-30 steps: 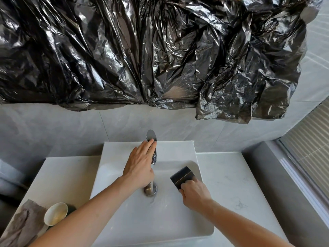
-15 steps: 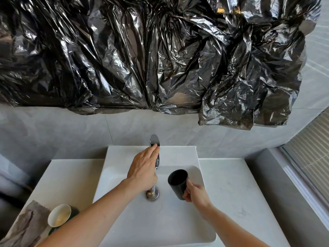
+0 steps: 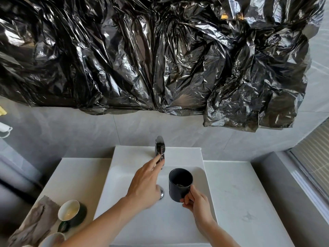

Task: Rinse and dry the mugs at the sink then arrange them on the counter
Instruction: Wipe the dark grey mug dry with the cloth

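Note:
My right hand (image 3: pixel 195 200) grips a black mug (image 3: pixel 180 184) by its lower side, holding it upright over the white sink basin (image 3: pixel 195 157), just right of the chrome tap (image 3: pixel 160 148). My left hand (image 3: pixel 146 182) reaches over the basin with straight fingers, its fingertips touching the tap's lever. No water stream is visible. On the left counter a dark mug with a cream inside (image 3: pixel 69 210) lies tilted beside a grey cloth (image 3: pixel 35 223). A pale mug rim (image 3: pixel 51 239) shows at the bottom edge.
Black plastic sheeting (image 3: pixel 160 59) covers the wall above the sink. White counter (image 3: pixel 249 202) extends right of the basin, bounded by a grey ledge and a window (image 3: pixel 316 166). A chrome drain plug (image 3: pixel 161 193) sits in the basin, partly hidden by my left hand.
My right hand has turned the black mug from tilted to upright and brought it nearer the tap. My left hand has stayed at the tap lever. The view has tilted slightly downward.

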`<state>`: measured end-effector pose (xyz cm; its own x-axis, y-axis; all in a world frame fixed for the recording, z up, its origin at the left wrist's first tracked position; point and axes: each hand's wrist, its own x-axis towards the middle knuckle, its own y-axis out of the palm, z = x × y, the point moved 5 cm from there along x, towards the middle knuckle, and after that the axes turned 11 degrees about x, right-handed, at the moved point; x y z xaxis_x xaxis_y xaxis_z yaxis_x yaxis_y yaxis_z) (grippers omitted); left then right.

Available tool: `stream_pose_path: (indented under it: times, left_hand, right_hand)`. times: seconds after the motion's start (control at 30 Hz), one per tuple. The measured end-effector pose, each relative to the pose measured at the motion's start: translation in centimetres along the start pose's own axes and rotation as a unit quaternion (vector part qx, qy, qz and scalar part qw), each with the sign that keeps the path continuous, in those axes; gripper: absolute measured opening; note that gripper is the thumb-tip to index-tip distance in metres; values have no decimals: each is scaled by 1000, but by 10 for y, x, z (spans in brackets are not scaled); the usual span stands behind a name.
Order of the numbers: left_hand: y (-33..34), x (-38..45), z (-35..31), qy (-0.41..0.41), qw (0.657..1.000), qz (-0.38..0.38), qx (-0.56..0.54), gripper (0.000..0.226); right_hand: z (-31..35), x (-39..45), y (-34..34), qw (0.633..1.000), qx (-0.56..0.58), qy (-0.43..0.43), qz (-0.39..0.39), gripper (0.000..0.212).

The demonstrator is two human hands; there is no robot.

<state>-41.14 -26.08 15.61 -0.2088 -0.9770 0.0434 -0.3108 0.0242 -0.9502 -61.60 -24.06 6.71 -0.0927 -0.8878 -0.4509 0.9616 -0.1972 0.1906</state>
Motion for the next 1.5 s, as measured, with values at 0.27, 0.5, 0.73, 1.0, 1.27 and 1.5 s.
stream_pose_path:
  times: [0.27, 0.5, 0.73, 1.0, 1.27, 1.5]
  left_hand:
    - [34, -130, 36, -99, 982, 88, -138, 57]
    - [22, -211, 108, -222, 944, 64, -236, 53]
    - [12, -222, 301, -433, 887, -41, -155, 24]
    - [75, -218, 439, -455, 856, 245, -24, 27]
    - [34, -206, 437, -485, 854, 136, -132, 32]
    - [-130, -210, 360, -343, 898, -187, -203, 14]
  right_hand:
    - [-35, -32, 1, 998, -32, 41, 28, 56]
    - [-44, -78, 97, 970, -70, 75, 220, 52]
    - [-63, -97, 165, 967, -107, 55, 226, 55]
    - [-75, -107, 191, 987, -74, 35, 138, 55]
    - [-85, -135, 173, 997, -37, -26, 57, 55]
    - [-74, -142, 144, 997, -25, -62, 48, 52]
